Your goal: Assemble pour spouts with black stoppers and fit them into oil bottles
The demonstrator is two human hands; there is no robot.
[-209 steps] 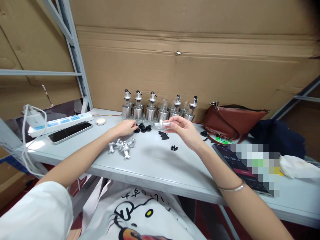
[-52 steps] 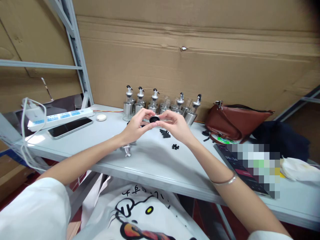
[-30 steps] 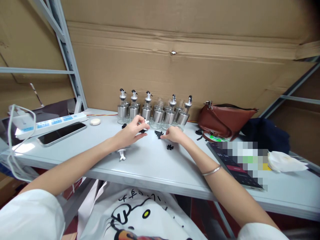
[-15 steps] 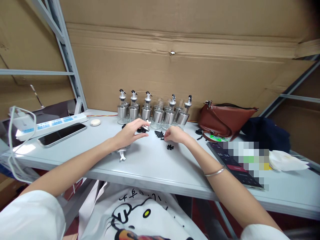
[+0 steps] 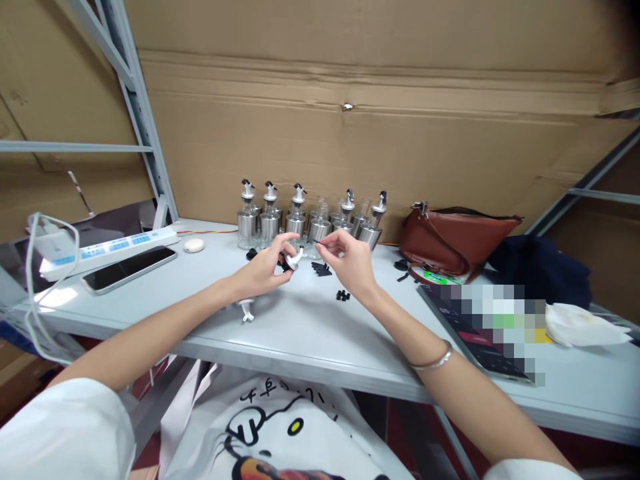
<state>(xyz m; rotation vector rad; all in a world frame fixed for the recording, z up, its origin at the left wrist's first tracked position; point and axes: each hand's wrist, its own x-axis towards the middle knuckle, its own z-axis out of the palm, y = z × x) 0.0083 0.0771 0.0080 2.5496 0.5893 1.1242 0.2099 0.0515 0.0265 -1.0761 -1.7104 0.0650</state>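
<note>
My left hand (image 5: 263, 269) is raised above the grey table (image 5: 300, 327) and closed on a silver pour spout with a black collar (image 5: 293, 261). My right hand (image 5: 347, 260) is lifted beside it, its thumb and forefinger pinching a small black piece (image 5: 321, 244). A pile of small black pieces (image 5: 321, 269) lies just under the hands, with a few more (image 5: 343, 295) nearer me. One loose silver spout (image 5: 245, 309) lies below my left wrist. A row of steel and glass oil bottles (image 5: 300, 220) stands behind the hands.
A phone (image 5: 129, 268), a white power strip (image 5: 107, 245) and a small white round disc (image 5: 193, 245) lie at the left. A brown leather bag (image 5: 453, 237), dark cloth (image 5: 540, 273), a dark tablet (image 5: 475, 327) and a white mask (image 5: 585, 325) are at the right. Cardboard lines the back.
Both hands have risen off the table. The right hand has picked a small black piece from the pile and brought it toward the spout held in the left hand.
</note>
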